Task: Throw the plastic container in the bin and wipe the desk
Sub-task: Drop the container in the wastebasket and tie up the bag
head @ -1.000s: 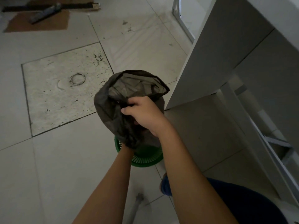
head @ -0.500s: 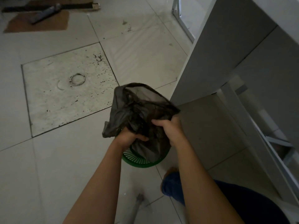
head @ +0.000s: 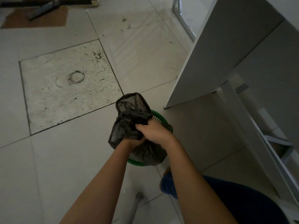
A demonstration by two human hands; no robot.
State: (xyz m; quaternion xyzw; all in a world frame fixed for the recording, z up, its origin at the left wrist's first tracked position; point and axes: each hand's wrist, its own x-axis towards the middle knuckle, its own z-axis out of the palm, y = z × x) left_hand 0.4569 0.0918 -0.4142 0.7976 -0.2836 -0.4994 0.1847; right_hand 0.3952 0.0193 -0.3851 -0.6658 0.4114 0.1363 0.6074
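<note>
Plastic container: not visible (perhaps inside the dark bag [head: 129, 125], though that cannot be told). Both the left hand [head: 131, 141] and right hand [head: 153, 131] clench the bag over the green bin [head: 156, 116]. Desk [head: 242, 46] wiping seems yet to come.

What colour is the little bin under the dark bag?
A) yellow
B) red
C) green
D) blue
C: the bin's rim peeking out beside and below the dark plastic bag is green, while the left hand and right hand both grip the bag just above it.
</note>
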